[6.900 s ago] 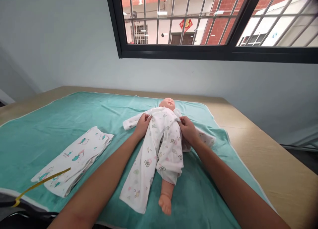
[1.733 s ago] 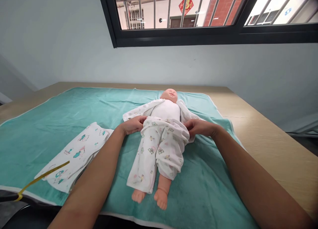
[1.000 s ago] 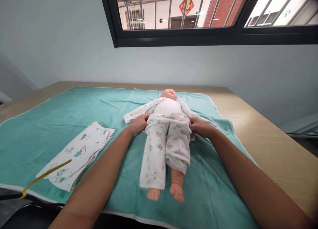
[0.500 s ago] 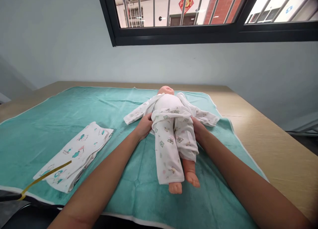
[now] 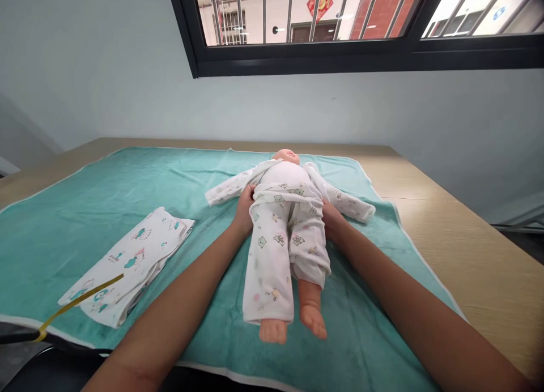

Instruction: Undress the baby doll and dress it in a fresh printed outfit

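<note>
the left hand is being pressed to one side of the printed trousers, and the right hand is being tucked against the other; with fingers being partly hidden, whether cloth is being gripped by either cannot be told. between them the doll is being kept face up, its legs having just been swung leftward. the trouser leg that was trailing past one foot seconds ago has been drawn back, so both feet are being exposed and the trousers are being judged well up the legs, though one cuff is being left bunched higher. above, the printed top is being left open, sleeves spread. off to the left, a folded cloth is being kept well apart on the teal blanket.
</note>
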A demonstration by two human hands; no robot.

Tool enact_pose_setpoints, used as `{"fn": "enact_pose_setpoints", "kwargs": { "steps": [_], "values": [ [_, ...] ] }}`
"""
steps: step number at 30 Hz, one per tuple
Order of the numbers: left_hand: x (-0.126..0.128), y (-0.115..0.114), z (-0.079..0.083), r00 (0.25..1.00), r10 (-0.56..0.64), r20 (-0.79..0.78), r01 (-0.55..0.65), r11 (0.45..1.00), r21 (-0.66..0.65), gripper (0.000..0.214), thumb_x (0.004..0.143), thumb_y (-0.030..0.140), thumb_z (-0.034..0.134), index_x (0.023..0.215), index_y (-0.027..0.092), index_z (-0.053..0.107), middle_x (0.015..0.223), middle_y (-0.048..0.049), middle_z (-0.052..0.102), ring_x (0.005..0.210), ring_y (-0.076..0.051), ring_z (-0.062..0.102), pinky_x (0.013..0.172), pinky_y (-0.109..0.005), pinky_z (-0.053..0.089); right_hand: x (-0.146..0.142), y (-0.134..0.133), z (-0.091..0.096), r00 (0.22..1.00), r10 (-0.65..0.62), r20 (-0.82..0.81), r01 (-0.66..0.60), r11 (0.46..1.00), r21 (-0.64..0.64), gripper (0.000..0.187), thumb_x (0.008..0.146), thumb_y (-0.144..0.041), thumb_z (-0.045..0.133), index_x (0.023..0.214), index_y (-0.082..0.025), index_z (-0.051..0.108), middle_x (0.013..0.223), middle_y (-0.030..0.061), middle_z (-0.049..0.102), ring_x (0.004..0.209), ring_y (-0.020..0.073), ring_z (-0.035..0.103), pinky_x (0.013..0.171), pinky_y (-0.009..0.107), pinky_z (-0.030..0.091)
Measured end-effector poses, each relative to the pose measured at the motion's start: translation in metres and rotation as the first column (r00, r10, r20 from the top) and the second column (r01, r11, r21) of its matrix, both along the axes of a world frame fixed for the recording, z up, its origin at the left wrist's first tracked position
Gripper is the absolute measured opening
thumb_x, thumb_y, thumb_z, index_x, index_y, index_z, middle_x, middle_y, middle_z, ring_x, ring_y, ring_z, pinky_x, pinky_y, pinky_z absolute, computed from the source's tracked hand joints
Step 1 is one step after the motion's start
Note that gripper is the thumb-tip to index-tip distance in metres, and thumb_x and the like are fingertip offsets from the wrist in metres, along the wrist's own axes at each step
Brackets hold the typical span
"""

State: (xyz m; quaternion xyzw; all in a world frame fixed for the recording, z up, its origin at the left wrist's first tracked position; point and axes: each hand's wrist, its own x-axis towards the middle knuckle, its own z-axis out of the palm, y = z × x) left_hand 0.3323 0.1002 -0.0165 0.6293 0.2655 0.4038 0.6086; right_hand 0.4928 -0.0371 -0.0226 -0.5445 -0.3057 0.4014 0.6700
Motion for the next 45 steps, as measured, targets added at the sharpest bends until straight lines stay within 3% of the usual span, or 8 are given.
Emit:
{"fn": "enact_pose_setpoints", "kwargs": {
  "steps": [8, 11, 16, 23, 30, 36, 41, 45],
  "values": [
    [-0.002, 0.013, -0.012, 0.986, -0.122, 0.111, 0.134, 0.986, -0.103, 0.021, 0.072, 0.026, 0.067, 0.086, 0.019, 0.053, 0.083, -0.0004, 0.063, 0.071, -0.015, 0.055, 0.063, -0.027, 0.044, 0.015, 0.002, -0.014, 0.889, -0.204, 0.409, 0.207, 0.978, 0.039, 0.049, 0.066, -0.045, 0.078, 0.108, -0.025, 0.063, 0.115, 0.0057, 0.068, 0.113, 0.0303, 0.058, 0.095, 0.043, 0.048],
    [-0.005, 0.019, -0.014, 0.982, -0.138, 0.132, 0.139, 0.99, 0.0, 0.023, 0.073, 0.029, 0.068, 0.091, 0.019, 0.058, 0.108, -0.0057, 0.065, 0.091, -0.019, 0.061, 0.079, -0.032, 0.049, 0.023, 0.0, -0.018, 0.834, -0.251, 0.49, 0.227, 0.968, 0.11, 0.061, 0.062, -0.041, 0.081, 0.115, -0.025, 0.055, 0.117, 0.0057, 0.065, 0.111, 0.0282, 0.057, 0.098, 0.043, 0.044],
    [-0.012, 0.025, -0.009, 0.978, -0.201, 0.052, 0.171, 0.921, 0.35, 0.026, 0.08, 0.027, 0.066, 0.105, 0.019, 0.069, 0.128, -0.0086, 0.059, 0.125, -0.024, 0.052, 0.107, -0.036, 0.039, 0.028, -0.003, -0.019, 0.832, -0.249, 0.496, 0.199, 0.968, 0.152, 0.052, 0.063, -0.032, 0.08, 0.11, -0.026, 0.058, 0.103, 0.001, 0.066, 0.099, 0.0237, 0.059, 0.091, 0.037, 0.044],
    [-0.016, 0.028, -0.007, 0.963, -0.266, 0.031, 0.24, 0.908, 0.343, 0.022, 0.083, 0.023, 0.057, 0.102, 0.02, 0.069, 0.127, -0.0077, 0.06, 0.127, -0.025, 0.051, 0.113, -0.04, 0.034, 0.016, -0.002, -0.014, 0.885, -0.331, 0.328, 0.326, 0.943, 0.071, 0.026, 0.063, -0.032, 0.075, 0.08, -0.021, 0.059, 0.077, -0.003, 0.063, 0.074, 0.0165, 0.054, 0.068, 0.028, 0.043],
    [-0.019, 0.018, 0.007, 0.935, -0.297, -0.194, 0.347, 0.879, 0.328, 0.024, 0.079, 0.036, 0.071, 0.099, 0.023, 0.068, 0.144, -0.0073, 0.044, 0.138, -0.027, 0.039, 0.103, -0.035, 0.041, 0.03, -0.004, -0.012, 0.932, -0.144, 0.334, 0.181, 0.98, -0.083, 0.036, 0.061, -0.022, 0.068, 0.095, -0.025, 0.059, 0.084, -0.002, 0.07, 0.078, 0.02, 0.06, 0.067, 0.029, 0.046],
    [-0.011, 0.015, 0.011, 0.971, -0.165, -0.172, 0.221, 0.891, 0.397, 0.017, 0.08, 0.034, 0.068, 0.078, 0.019, 0.06, 0.131, -0.01, 0.057, 0.125, -0.026, 0.051, 0.104, -0.037, 0.038, 0.03, -0.005, -0.011, 0.942, -0.097, 0.32, 0.127, 0.989, -0.075, 0.018, 0.067, -0.027, 0.065, 0.085, -0.024, 0.061, 0.075, -0.0034, 0.065, 0.068, 0.0167, 0.056, 0.06, 0.026, 0.042],
    [0.004, 0.02, 0.016, 0.973, 0.077, -0.219, 0.012, 0.926, 0.378, 0.015, 0.084, 0.034, 0.063, 0.082, 0.021, 0.056, 0.09, -0.0022, 0.068, 0.079, -0.018, 0.057, 0.076, -0.031, 0.043, 0.028, 0.0, -0.016, 0.898, -0.165, 0.409, 0.224, 0.969, -0.1, 0.017, 0.067, -0.032, 0.064, 0.08, -0.023, 0.059, 0.072, -0.0034, 0.063, 0.069, 0.0171, 0.054, 0.062, 0.028, 0.042],
    [0.018, 0.028, 0.019, 0.961, 0.169, -0.219, -0.076, 0.922, 0.378, 0.015, 0.082, 0.034, 0.064, 0.079, 0.022, 0.055, 0.074, 0.0014, 0.061, 0.07, -0.016, 0.052, 0.067, -0.028, 0.038, 0.028, 0.003, -0.019, 0.826, -0.216, 0.52, 0.335, 0.931, -0.147, 0.02, 0.067, -0.035, 0.062, 0.082, -0.022, 0.06, 0.077, -0.001, 0.064, 0.073, 0.0198, 0.055, 0.064, 0.03, 0.042]
  ]
}}
